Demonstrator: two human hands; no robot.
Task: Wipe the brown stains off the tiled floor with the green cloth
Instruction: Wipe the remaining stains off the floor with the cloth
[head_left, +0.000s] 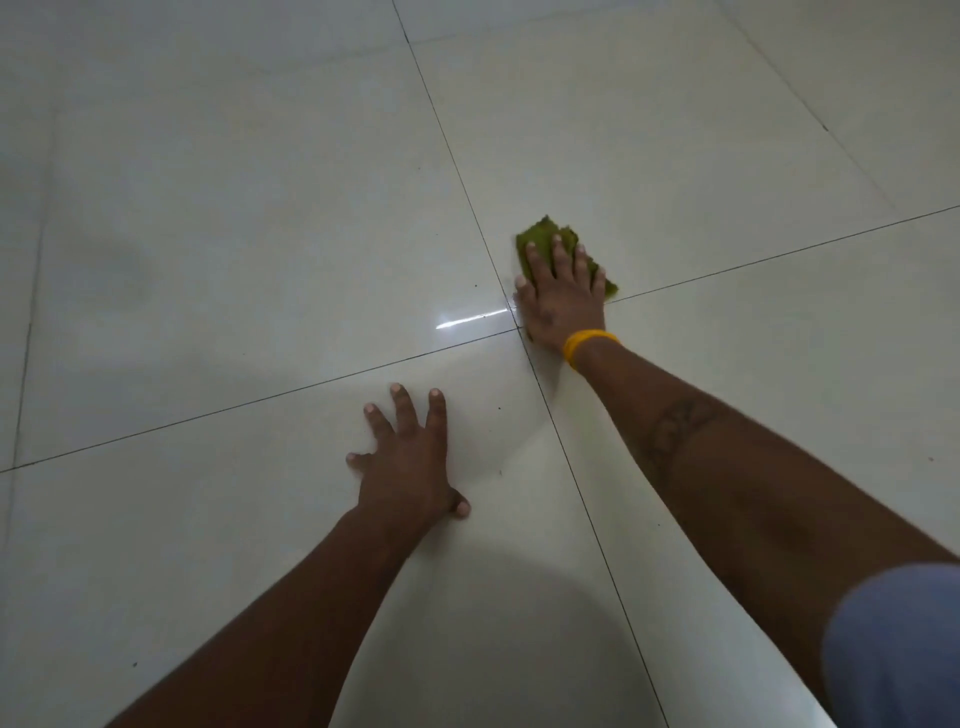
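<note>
Nearest, left hand (410, 457) spread flat on the floor (234, 234) as a prop; beyond, right hand (563, 296) pressing straight fingers on green cloth (545, 236) by the tile joint, cloth jutting forward past fingertips.

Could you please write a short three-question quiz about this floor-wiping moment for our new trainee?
1. True or false: the right hand presses the green cloth flat with straight fingers.
2. What is the left hand doing? A) holding a spray bottle B) resting spread on the tiled floor C) lifting the cloth
3. Fill in: the right wrist wears a ______ wristband.

Key: 1 true. 2 B. 3 yellow.
</note>
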